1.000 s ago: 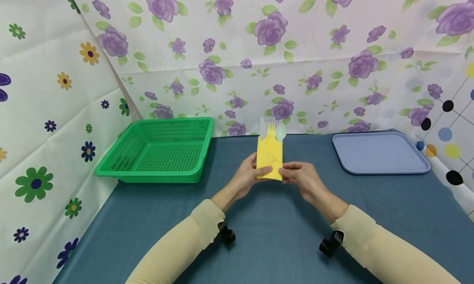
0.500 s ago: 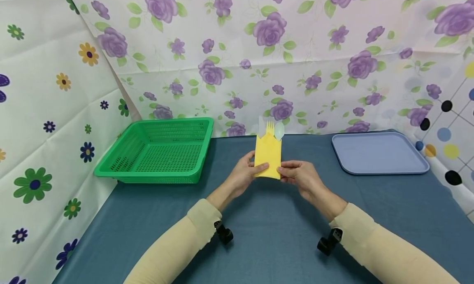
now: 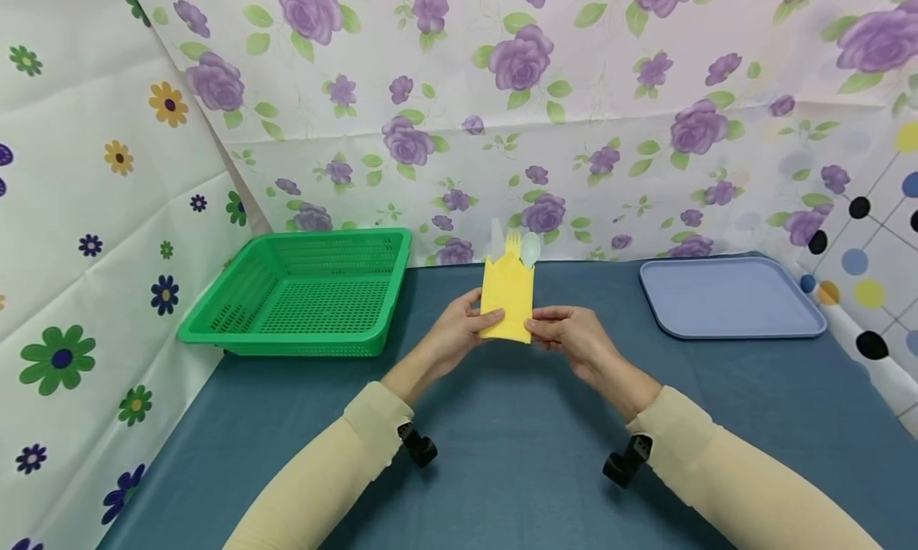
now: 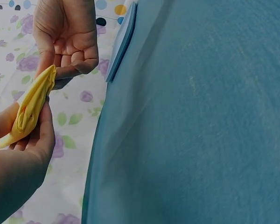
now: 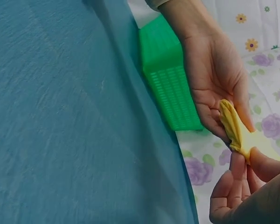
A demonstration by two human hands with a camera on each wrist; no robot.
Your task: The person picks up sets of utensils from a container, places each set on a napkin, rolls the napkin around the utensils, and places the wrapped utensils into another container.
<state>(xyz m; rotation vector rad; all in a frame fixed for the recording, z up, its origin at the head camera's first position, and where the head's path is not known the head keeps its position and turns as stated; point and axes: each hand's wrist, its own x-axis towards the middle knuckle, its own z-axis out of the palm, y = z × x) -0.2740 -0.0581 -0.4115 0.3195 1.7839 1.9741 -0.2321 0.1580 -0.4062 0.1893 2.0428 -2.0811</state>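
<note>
A folded yellow napkin pouch [image 3: 508, 295] is held upright above the table's far part. From its top stick out a whitish knife [image 3: 496, 239], a yellow fork [image 3: 512, 244] and a pale green spoon [image 3: 530, 249]. My left hand [image 3: 459, 327] grips the pouch's left side, thumb across the front and fingers behind. At the lower right corner my right hand [image 3: 570, 336] pinches it between thumb and fingers. In both wrist views the folded bottom of the napkin [image 4: 32, 105] shows between the two hands; the cutlery is hidden there.
A green plastic basket [image 3: 383, 327] stands on the left, its visible inside holding nothing. On the right lies a flat grey-blue tray [image 3: 731, 299]. Blue cloth [image 3: 516, 470] covers the table, and a flowered curtain [image 3: 459, 72] hangs behind it.
Both hands have shifted slightly left together with the napkin pouch. The grip on each side has stayed the same. Basket and tray have kept their places.
</note>
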